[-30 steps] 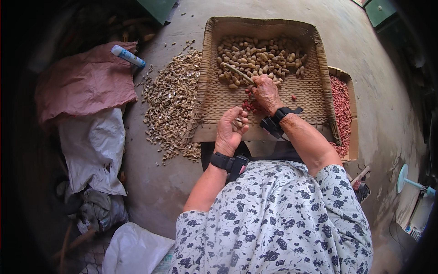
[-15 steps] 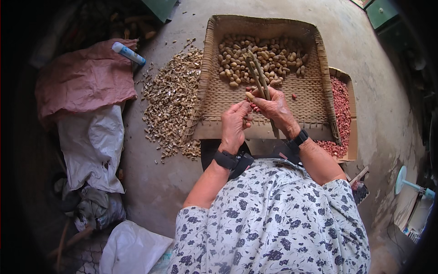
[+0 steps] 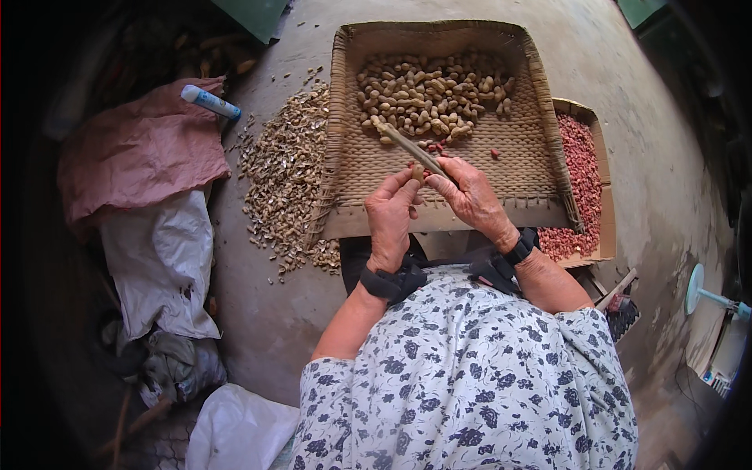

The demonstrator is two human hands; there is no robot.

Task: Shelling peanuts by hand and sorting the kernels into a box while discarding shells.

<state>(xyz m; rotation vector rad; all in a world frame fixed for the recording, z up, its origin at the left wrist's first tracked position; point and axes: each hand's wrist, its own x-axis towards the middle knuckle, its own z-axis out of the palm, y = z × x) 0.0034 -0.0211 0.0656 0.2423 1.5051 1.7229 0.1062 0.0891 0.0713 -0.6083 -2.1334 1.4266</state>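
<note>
My left hand is closed, pinching an unshelled peanut between thumb and fingers. My right hand is wrapped round a split wooden stick, whose two lengths lie nearly together and slant up to the left. The stick's lower end is hidden in the right hand, close beside the peanut. Both hands are over the near part of a woven basket tray. At its far side lies a heap of unshelled peanuts. Several red kernels lie just beyond my hands.
Broken peanut shells are piled on the floor left of the tray. On the right stands a cardboard box of red kernels. Farther left are a pink sack, a spray can and a white sack.
The wooden stick has swung from nearly upright to a leftward slant, its two lengths now closer together. The peanut held up by my right hand is now between my left fingers.
</note>
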